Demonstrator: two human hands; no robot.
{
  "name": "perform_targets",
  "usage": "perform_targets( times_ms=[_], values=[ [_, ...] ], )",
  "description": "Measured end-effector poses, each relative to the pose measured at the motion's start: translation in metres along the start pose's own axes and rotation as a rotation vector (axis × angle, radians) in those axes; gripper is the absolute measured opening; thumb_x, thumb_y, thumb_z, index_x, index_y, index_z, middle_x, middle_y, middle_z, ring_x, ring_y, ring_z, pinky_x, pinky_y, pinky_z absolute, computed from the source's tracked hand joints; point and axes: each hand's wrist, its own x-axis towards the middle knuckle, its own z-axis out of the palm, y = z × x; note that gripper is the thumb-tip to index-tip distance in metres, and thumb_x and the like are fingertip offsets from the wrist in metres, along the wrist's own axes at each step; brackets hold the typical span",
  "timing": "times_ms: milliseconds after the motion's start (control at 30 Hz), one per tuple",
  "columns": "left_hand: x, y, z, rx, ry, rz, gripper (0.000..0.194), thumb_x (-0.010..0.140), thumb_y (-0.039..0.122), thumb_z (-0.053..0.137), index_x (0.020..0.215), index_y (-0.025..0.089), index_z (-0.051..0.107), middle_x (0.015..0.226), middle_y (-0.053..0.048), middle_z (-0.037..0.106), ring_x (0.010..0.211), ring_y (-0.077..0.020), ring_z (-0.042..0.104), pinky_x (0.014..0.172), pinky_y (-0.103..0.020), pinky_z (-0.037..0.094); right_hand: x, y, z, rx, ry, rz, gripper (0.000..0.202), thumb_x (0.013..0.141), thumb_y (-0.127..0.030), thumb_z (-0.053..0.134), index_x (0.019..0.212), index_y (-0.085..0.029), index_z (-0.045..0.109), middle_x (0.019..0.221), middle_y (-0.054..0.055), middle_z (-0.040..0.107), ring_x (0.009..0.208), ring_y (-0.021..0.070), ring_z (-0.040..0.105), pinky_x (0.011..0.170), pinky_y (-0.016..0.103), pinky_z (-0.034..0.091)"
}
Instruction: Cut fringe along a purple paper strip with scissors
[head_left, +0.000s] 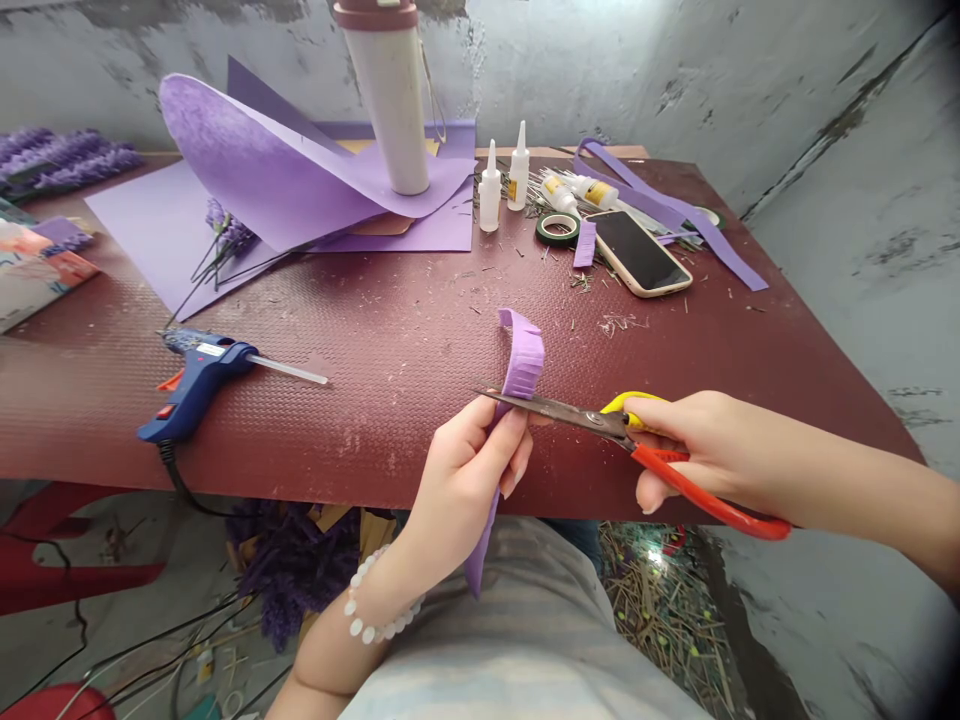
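Note:
A purple strip point(523, 362) is pinched between the thumb and fingers of my left hand point(469, 475), which wears a beaded bracelet. The strip's upper end is fringed with fine cuts and curls over the table; its plain lower end hangs below my left hand. My right hand point(694, 445) grips scissors point(712, 500) with red and yellow handles. The scissor blades lie across the strip, just above my left fingertips.
A blue glue gun point(196, 385) lies on the red table point(390, 330) at left. Behind are purple sheets point(262, 190), a white tumbler point(390, 110), small glue bottles point(489, 195), green tape point(557, 230), a phone point(641, 252) and long purple strips point(675, 210).

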Motion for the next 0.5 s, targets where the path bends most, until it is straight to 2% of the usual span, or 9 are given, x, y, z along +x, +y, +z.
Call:
perform_targets(
  times_ms=[333,500],
  values=[
    [0.0003,0.0004,0.0003,-0.001,0.005,-0.015,0.031,0.106,0.037,0.06,0.081,0.02,0.056,0.06,0.006,0.049,0.051,-0.0077,0.039,0.05,-0.024,0.031,-0.0005,0.0004,0.0006,-0.001,0.009,-0.006,0.008,0.095,-0.037,0.062,0.095,-0.029,0.061,0.075,-0.005,0.084,0.049,0.0183,0.067,0.049,0.028,0.044],
    [0.0005,-0.0013,-0.0003,0.02,0.011,-0.027,0.029,0.105,0.04,0.061,0.085,0.019,0.06,0.06,0.006,0.05,0.05,-0.008,0.04,0.051,-0.024,0.032,0.0009,-0.0009,0.0006,-0.004,0.005,-0.005,0.01,0.095,-0.038,0.061,0.098,-0.028,0.061,0.076,-0.005,0.084,0.049,0.0182,0.068,0.049,0.027,0.044]
  ],
)
